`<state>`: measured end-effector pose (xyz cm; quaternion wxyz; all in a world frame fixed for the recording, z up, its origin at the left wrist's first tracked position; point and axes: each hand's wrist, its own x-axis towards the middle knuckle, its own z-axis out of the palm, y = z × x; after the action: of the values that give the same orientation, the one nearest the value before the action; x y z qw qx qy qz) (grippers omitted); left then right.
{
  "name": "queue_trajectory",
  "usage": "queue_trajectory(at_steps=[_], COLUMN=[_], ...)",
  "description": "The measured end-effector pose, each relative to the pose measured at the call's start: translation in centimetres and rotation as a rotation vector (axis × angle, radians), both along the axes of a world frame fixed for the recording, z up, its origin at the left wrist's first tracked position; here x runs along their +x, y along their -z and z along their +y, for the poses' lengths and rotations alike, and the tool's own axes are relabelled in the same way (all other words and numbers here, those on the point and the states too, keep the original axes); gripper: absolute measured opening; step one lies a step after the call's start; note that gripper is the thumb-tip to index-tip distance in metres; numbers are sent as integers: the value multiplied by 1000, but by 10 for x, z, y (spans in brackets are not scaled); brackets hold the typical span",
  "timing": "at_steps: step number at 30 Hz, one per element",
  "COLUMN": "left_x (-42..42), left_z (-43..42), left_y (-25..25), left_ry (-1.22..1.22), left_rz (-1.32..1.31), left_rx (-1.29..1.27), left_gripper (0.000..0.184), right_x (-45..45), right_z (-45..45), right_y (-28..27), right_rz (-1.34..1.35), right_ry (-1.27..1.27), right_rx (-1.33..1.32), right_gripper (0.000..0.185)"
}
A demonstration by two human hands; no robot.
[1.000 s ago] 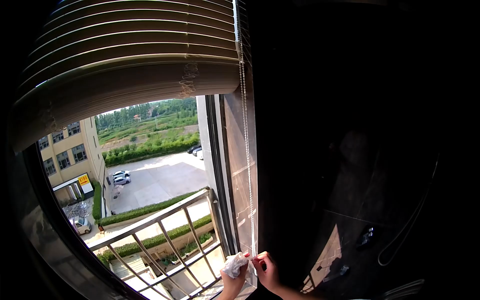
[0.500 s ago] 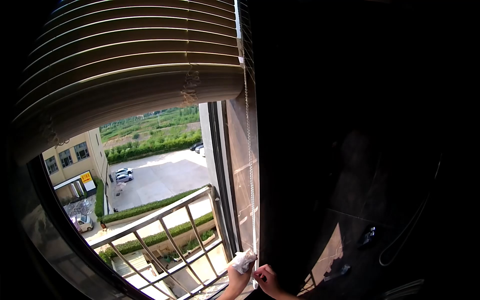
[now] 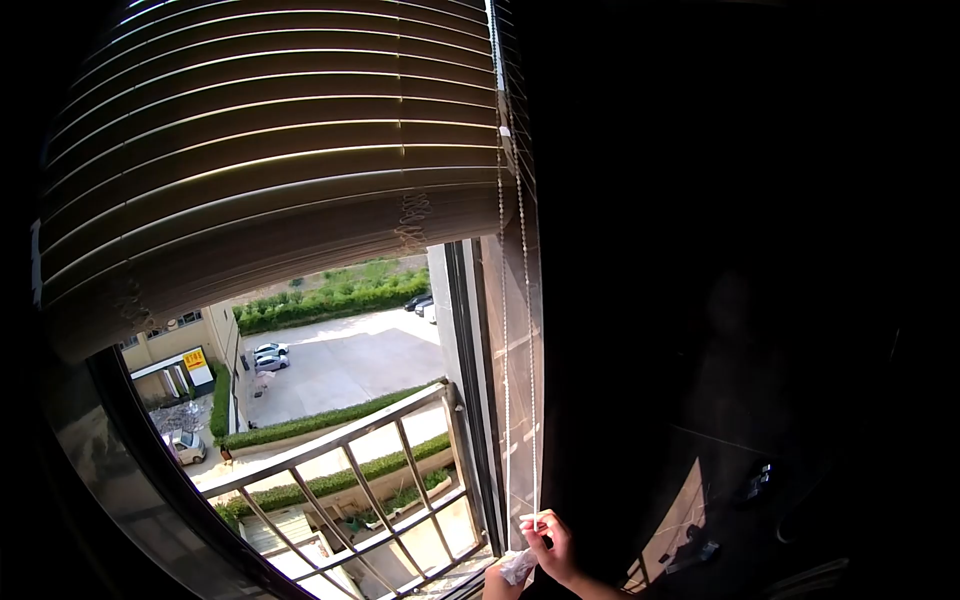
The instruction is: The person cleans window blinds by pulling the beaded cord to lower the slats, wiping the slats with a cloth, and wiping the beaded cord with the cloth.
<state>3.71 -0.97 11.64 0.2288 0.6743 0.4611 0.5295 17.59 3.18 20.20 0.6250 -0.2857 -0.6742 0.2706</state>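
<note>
A beaded cord [image 3: 529,350] hangs in a long loop beside the window frame, its two strands apart. My right hand [image 3: 551,545] pinches the right strand near its lower end. Just below and to the left, my left hand [image 3: 503,581] is closed on a crumpled white wad [image 3: 517,567], close to the bottom of the cord. Above the window opening, the slatted blind [image 3: 280,130] is partly lowered, with its lower slats stacked together and loose ladder cords [image 3: 413,222] bunched at the stack.
Outside the window stands a metal railing [image 3: 350,440], with a parking area [image 3: 350,355], hedges and a building beyond. A dark window frame [image 3: 180,480] runs down the left. The right side is very dark, with a sunlit patch [image 3: 672,525] low down.
The blind and window sit lower and further right in view. The cord strands have spread apart. My right hand has risen onto the right strand; my left hand has dropped with the wad.
</note>
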Motion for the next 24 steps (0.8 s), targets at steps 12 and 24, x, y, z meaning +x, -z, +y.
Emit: queue_trajectory(at_steps=[12,24], left_x=[2,-11], left_z=[-25,-28], left_y=[17,-30], left_ry=[-34,-83], left_rz=[-60,-362], left_rx=[-104,-177], left_gripper=[24,28], right_x=[-15,10], right_z=[-3,7], right_y=[-23,25], right_rz=[174,-106], right_ry=[-79,160], right_rx=[-128,72], right_gripper=[33,25])
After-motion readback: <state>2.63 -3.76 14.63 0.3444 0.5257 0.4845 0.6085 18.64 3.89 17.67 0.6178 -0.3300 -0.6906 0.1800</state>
